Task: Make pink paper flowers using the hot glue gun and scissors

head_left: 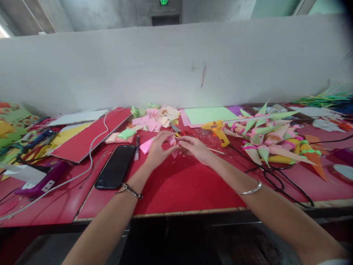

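Over the red tabletop point(190, 187), my left hand point(159, 149) and my right hand point(196, 148) come together at the fingertips. Between them is a small pink piece point(172, 141), possibly paper or foam; its exact form is partly hidden by the fingers. Both hands are closed around it in a pinch. Just left of my left hand lies a bright pink packet point(147, 145). Behind the hands are scissors point(175, 128) with orange handles, and a yellow glue gun point(217, 131) rests to the right of my right hand.
A black phone point(116, 167) and a pen point(137, 148) lie at left. Pink and cream paper scraps point(157, 118) are behind. Many paper cones point(264, 138) pile up at right, beside a looped black cord point(278, 180). A white partition point(171, 70) stands at the back.
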The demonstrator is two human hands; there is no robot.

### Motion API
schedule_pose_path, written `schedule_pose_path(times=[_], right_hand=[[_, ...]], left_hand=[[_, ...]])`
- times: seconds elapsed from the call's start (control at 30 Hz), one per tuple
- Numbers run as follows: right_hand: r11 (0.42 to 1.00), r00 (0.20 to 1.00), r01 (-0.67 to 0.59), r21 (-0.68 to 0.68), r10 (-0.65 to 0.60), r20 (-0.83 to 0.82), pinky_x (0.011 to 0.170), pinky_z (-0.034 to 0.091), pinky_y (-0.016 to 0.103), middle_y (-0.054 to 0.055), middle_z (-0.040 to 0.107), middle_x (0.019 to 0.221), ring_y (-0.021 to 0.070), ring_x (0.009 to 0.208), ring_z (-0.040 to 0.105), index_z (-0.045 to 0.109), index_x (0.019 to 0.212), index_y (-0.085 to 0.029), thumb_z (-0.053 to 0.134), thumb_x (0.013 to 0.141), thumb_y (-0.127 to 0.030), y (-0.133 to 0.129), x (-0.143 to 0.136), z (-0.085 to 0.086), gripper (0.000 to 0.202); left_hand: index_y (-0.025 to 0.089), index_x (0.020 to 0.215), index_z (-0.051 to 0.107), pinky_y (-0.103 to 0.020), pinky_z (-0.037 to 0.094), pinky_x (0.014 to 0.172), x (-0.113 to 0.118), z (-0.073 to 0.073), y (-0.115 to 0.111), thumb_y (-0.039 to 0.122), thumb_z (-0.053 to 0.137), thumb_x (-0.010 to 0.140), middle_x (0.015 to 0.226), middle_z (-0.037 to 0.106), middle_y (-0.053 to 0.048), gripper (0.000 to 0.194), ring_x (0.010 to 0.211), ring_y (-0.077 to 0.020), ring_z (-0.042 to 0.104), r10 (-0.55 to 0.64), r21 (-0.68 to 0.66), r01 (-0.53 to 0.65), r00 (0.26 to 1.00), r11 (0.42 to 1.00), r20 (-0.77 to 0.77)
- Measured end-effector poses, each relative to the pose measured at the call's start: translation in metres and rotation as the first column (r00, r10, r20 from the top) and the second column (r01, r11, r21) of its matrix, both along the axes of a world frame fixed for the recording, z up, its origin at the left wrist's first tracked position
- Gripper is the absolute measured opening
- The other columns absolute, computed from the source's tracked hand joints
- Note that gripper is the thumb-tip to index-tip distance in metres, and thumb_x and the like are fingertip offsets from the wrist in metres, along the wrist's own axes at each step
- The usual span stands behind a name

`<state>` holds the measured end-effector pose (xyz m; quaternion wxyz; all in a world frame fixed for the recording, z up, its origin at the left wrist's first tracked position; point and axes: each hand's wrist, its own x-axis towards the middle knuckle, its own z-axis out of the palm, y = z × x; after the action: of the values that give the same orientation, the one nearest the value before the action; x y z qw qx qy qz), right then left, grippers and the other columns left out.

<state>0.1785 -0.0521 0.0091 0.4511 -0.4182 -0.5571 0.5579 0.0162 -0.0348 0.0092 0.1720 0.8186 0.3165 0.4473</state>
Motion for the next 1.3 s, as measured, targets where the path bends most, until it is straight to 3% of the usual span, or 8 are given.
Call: schedule_pose_path(times=[0.3,0.43,0.53,0.7,0.93,1.03,1.13,1.3], right_hand=[[0.998,0.999,-0.032,0.053,0.034,-0.027,0.060,0.044,0.022,-0.003,0.057,0.068,0.0062,0.055,0.051,0.056,0.079,-0.017,0.057,0.067,-0.023,0.000,0.002,-0.001,0.013],[0.972,0.997,0.048,0.229,-0.059,0.043,0.059,0.042,0.022,-0.003,0.055,0.068,0.0069,0.057,0.049,0.054,0.074,-0.016,0.054,0.066,-0.019,0.001,0.002,0.000,0.009],[0.913,0.982,0.087,0.399,-0.145,0.119,0.058,0.041,0.023,-0.002,0.054,0.067,0.0082,0.059,0.049,0.052,0.070,-0.017,0.050,0.066,-0.016,0.000,0.003,0.001,0.004],[0.680,0.874,-0.031,0.732,-0.336,0.350,0.056,0.039,0.022,-0.001,0.050,0.065,0.0088,0.056,0.044,0.052,0.066,-0.018,0.045,0.068,-0.011,-0.006,0.004,0.003,0.010],[0.414,0.624,-0.312,0.855,-0.590,0.513,0.065,0.038,0.024,0.003,0.054,0.072,0.0133,0.072,0.049,0.055,0.071,-0.019,0.040,0.082,-0.017,-0.010,0.010,0.006,0.019],[0.261,0.520,-0.454,0.852,-0.699,0.491,0.062,0.037,0.025,0.003,0.056,0.070,0.0133,0.068,0.048,0.057,0.072,-0.018,0.039,0.085,-0.019,-0.013,0.011,0.010,0.022],[0.105,0.493,-0.514,0.851,-0.776,0.393,0.060,0.034,0.025,0.002,0.054,0.065,0.0125,0.066,0.046,0.057,0.073,-0.016,0.040,0.085,-0.018,-0.016,0.012,0.014,0.021],[-0.016,0.499,-0.566,0.825,-0.802,0.327,0.063,0.035,0.024,0.001,0.056,0.069,0.0119,0.069,0.047,0.056,0.080,-0.017,0.042,0.085,-0.018,-0.019,0.012,0.018,0.015]], left_hand=[[0.021,0.106,0.052,-0.033,0.041,0.086,0.001,0.000,0.000,0.032,0.057,0.074,0.104,0.053,-0.007,0.035,0.099,-0.0172,0.048,-0.010,0.006,0.010,0.999,1.000,-0.043],[0.022,0.107,0.052,-0.032,0.043,0.084,0.002,-0.001,0.001,0.029,0.055,0.075,0.103,0.051,-0.007,0.033,0.098,-0.0159,0.048,-0.002,0.021,0.003,0.999,1.000,-0.046],[0.022,0.107,0.051,-0.030,0.046,0.079,0.003,-0.002,0.000,0.028,0.056,0.074,0.105,0.048,-0.008,0.034,0.097,-0.0158,0.048,-0.011,0.001,0.011,0.999,1.000,-0.038],[0.022,0.113,0.046,-0.030,0.046,0.079,0.002,-0.004,0.002,0.026,0.057,0.073,0.108,0.047,-0.008,0.041,0.099,-0.0165,0.047,-0.024,0.024,0.026,0.996,0.999,-0.090],[0.019,0.114,0.042,-0.031,0.044,0.077,0.001,-0.005,0.003,0.026,0.060,0.071,0.105,0.050,-0.009,0.047,0.089,-0.0160,0.050,0.012,0.076,-0.003,0.992,0.997,-0.123],[0.019,0.115,0.039,-0.027,0.045,0.070,0.001,-0.005,0.001,0.028,0.060,0.070,0.103,0.051,-0.008,0.050,0.079,-0.0131,0.052,-0.085,-0.072,0.085,0.996,0.994,-0.008],[0.018,0.116,0.039,-0.023,0.044,0.063,0.003,-0.007,0.001,0.028,0.057,0.073,0.099,0.053,-0.007,0.048,0.068,-0.0089,0.052,-0.170,-0.277,0.207,0.974,0.938,0.152],[0.012,0.085,0.057,-0.024,0.044,0.064,0.004,-0.006,0.002,0.027,0.055,0.072,0.075,0.060,-0.003,0.019,0.068,-0.0118,0.054,-0.134,-0.394,0.174,0.983,0.902,0.129]])
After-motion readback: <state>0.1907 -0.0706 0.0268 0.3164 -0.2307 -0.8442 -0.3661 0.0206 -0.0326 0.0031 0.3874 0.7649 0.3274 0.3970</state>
